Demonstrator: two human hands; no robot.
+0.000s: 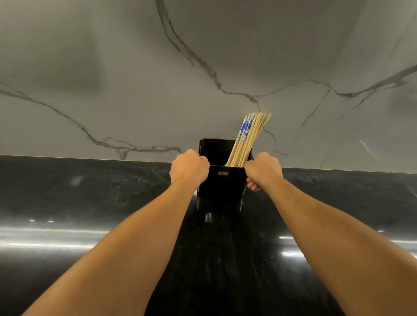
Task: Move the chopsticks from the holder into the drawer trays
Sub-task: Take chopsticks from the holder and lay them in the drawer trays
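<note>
Plainly, both hands are on the black holder (222,177) rather than on the chopsticks (247,139) themselves: the left hand (189,168) is curled closed over the holder's rim at about nine o'clock of it, and the right hand (263,173) is wrapped closed on the rim and side wall at three o'clock, with fingertips showing under the palm against the wall. That two-sided hold looks meant to keep the holder level and steady, probably so it can be drawn nearer from the far edge of the counter before anything is taken out; this is a judgement, since nothing shows it leaving the surface. The chopsticks all sit in the holder, bunched in its right part and leaning toward one o'clock, their tops fanned above the rim; some are plain pale wood and a few carry a blue and white pattern. The left part of the holder looks empty. The holder stands at twelve o'clock from the person, just in front of the wall. The counter (73,209) is glossy black stone that mirrors the holder and streaks of light, so it may be slippery under a dragged base. Behind it rises a pale marble-look wall (111,50) with dark grey veins. No drawer or trays are in view.
</note>
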